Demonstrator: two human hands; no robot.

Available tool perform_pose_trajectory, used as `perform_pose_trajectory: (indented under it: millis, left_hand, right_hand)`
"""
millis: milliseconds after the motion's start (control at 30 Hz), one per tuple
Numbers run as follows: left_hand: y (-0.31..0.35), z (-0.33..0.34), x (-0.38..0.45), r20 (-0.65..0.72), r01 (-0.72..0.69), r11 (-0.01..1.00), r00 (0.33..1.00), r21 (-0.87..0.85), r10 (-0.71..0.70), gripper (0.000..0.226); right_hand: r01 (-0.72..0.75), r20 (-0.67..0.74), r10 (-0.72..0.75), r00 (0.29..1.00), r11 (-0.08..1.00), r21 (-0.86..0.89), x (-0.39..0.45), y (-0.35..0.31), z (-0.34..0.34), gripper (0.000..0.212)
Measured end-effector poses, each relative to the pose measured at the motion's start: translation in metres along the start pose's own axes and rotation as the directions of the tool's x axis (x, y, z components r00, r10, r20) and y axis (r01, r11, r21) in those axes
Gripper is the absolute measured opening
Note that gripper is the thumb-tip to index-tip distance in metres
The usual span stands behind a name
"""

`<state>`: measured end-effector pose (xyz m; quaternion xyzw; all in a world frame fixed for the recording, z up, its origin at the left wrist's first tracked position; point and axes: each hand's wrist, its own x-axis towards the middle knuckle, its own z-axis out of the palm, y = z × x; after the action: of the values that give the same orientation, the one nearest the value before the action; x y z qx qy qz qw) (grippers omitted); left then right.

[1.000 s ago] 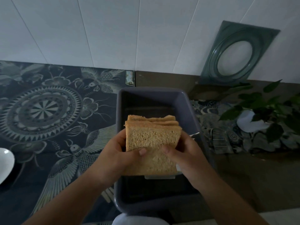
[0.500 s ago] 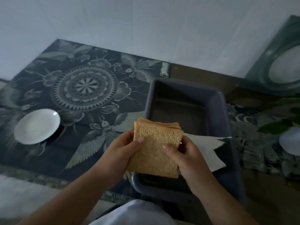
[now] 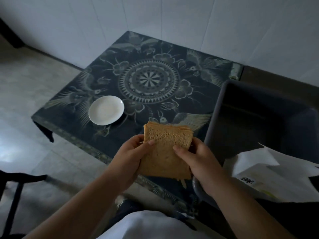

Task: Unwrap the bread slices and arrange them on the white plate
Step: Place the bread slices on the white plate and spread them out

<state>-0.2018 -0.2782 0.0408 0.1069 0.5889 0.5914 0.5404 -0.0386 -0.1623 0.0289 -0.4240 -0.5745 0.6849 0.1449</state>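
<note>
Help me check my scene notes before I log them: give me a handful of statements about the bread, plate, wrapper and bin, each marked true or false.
1. Both hands hold the stack of brown bread slices. True: the left hand and right hand grip its two sides.
2. A slice already lies on the round white plate. False: the plate is bare.
3. The plate sits on the dark patterned table. True.
4. The bread is still wrapped. False: no wrapper shows on it; the white paper wrapper lies over the rim of the grey plastic bin.
5. The bin stands left of the plate. False: it stands to the right.
</note>
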Motion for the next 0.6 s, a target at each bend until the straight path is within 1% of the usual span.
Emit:
perform_pose_trajectory:
  millis: [67, 167, 200, 333, 433, 500, 600]
  left_hand:
    - [0.008, -0.03, 0.003, -0.02, -0.017, 1.0, 1.0, -0.01, 0.016, 0.048]
    - [0.024, -0.084, 0.007, -0.048, -0.027, 0.999, 0.999, -0.026, 0.026, 0.049]
    - [0.03, -0.104, 0.008, -0.064, -0.024, 0.999, 0.998, -0.037, 0.021, 0.05]
    - [0.05, -0.179, 0.01, -0.12, -0.008, 0.999, 0.993, -0.042, 0.002, 0.046]
    - [0.063, -0.223, 0.014, -0.16, 0.004, 0.999, 0.987, -0.037, -0.01, 0.05]
    - [0.069, -0.245, 0.017, -0.168, 0.024, 0.999, 0.985, -0.037, -0.03, 0.051]
    - [0.074, -0.266, 0.027, -0.178, 0.048, 0.998, 0.983, -0.03, -0.053, 0.047]
  right_hand:
    - [-0.006, 0.004, 0.006, 1.0, 1.0, -0.005, 0.014, -0.004, 0.029, 0.051]
    - [-0.002, 0.052, 0.002, 0.999, 1.0, -0.004, 0.036, -0.012, 0.083, 0.035]
    - [0.001, 0.063, 0.0, 0.998, 1.0, -0.011, 0.043, -0.015, 0.103, 0.033]
    - [-0.021, 0.092, 0.023, 0.995, 0.999, -0.025, 0.071, -0.02, 0.179, 0.044]
    - [-0.031, 0.125, 0.032, 0.992, 0.999, -0.013, 0.089, -0.022, 0.226, 0.046]
    - [-0.04, 0.133, 0.04, 0.99, 0.999, -0.002, 0.099, -0.023, 0.249, 0.045]
    - [-0.054, 0.133, 0.052, 0.99, 0.999, 0.005, 0.111, -0.019, 0.268, 0.043]
